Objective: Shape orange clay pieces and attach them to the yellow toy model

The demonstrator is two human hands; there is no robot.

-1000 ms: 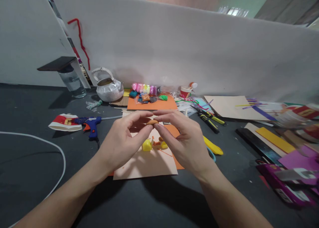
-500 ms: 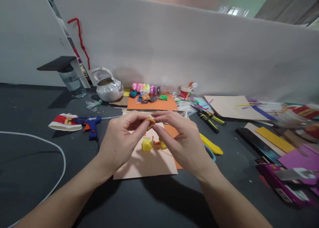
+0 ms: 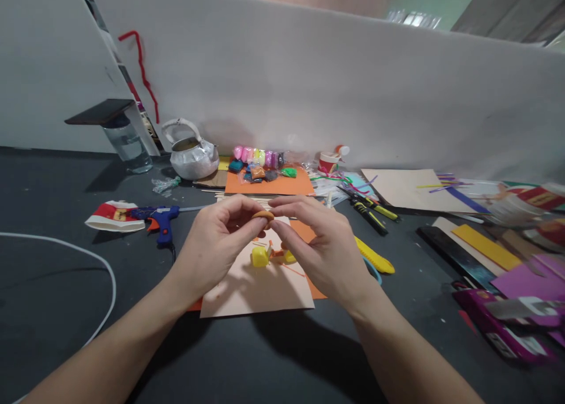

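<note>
A small piece of orange-brown modelling clay (image 3: 263,214) is pinched between my two hands, above the work sheet. My left hand (image 3: 220,233) grips its left side between thumb and fingers. On the other side, the thumb and fingertips of my right hand (image 3: 315,239) close on its edge. Below them lies a cream sheet of paper (image 3: 247,295) over orange paper (image 3: 304,232). A yellow clay block (image 3: 260,256) stands on the sheet, beside small orange pieces (image 3: 277,253) and a second yellow piece (image 3: 289,256) partly hidden by my right hand.
To the left lie a blue glue gun (image 3: 164,223) and a white cable (image 3: 112,280). A silver kettle (image 3: 194,159), clay packets (image 3: 258,173) and a paper cup (image 3: 328,163) stand behind. Right are a yellow cutter (image 3: 375,257), pliers (image 3: 371,216) and a purple box (image 3: 494,327).
The clay piece has turned slightly between my fingertips and now looks flatter and rounder on top. Both hands stay in nearly the same place.
</note>
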